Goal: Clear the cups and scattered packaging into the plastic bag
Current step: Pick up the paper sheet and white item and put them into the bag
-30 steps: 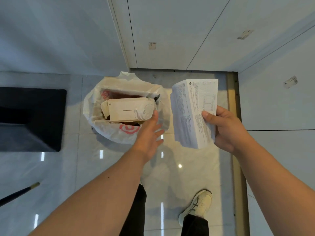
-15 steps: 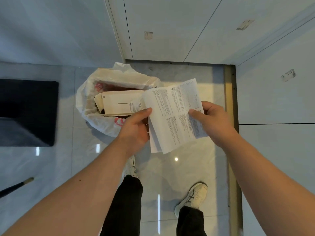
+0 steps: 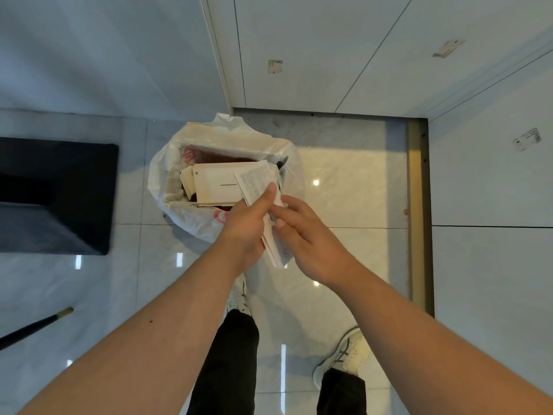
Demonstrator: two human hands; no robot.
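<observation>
Pinching folded leaflet [image 3: 257, 181], both hands' fingers [image 3: 270, 191] closed

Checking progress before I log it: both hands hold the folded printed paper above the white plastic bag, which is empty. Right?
Not quite. The head view shows the white plastic bag already holds a cream cardboard box. Both the left hand and right hand do hold the folded printed paper.

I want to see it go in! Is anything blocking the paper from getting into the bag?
Partly. A white box already fills much of the plastic bag mouth, right under the folded paper held by the left hand and right hand. Nothing else intervenes.
</observation>
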